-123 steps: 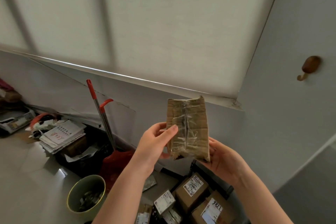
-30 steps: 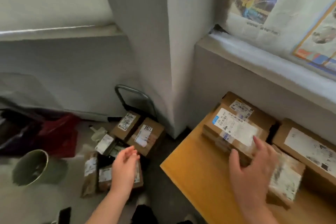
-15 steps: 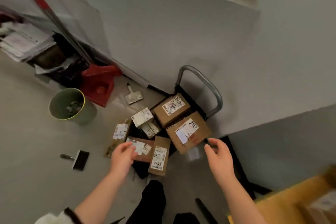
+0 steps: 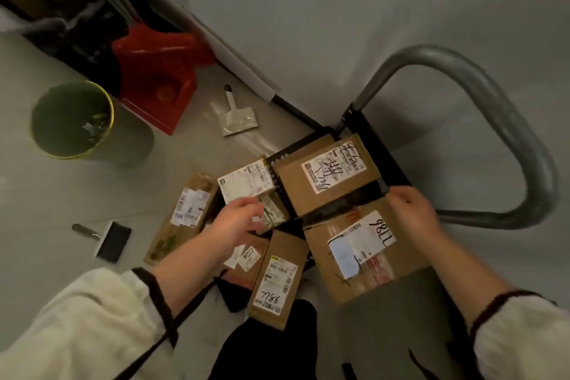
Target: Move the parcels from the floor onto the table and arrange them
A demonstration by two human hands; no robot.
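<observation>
Several brown cardboard parcels lie on the floor and on a black hand trolley. The largest box, marked 7786, is at the right; my right hand rests at its far edge with relaxed fingers. Behind it sits a box with a handwritten label. My left hand reaches with straight fingers over a small parcel, just below a white-labelled box. A narrow box lies near my legs and a long flat parcel lies to the left. The table is out of view.
The trolley's grey metal handle loops at the right against the wall. A green bin and a red dustpan stand at the left. A black brush and a pale scraper lie on the floor.
I have turned from the table, bent down to the floor pile, and both hands have come down onto the parcels.
</observation>
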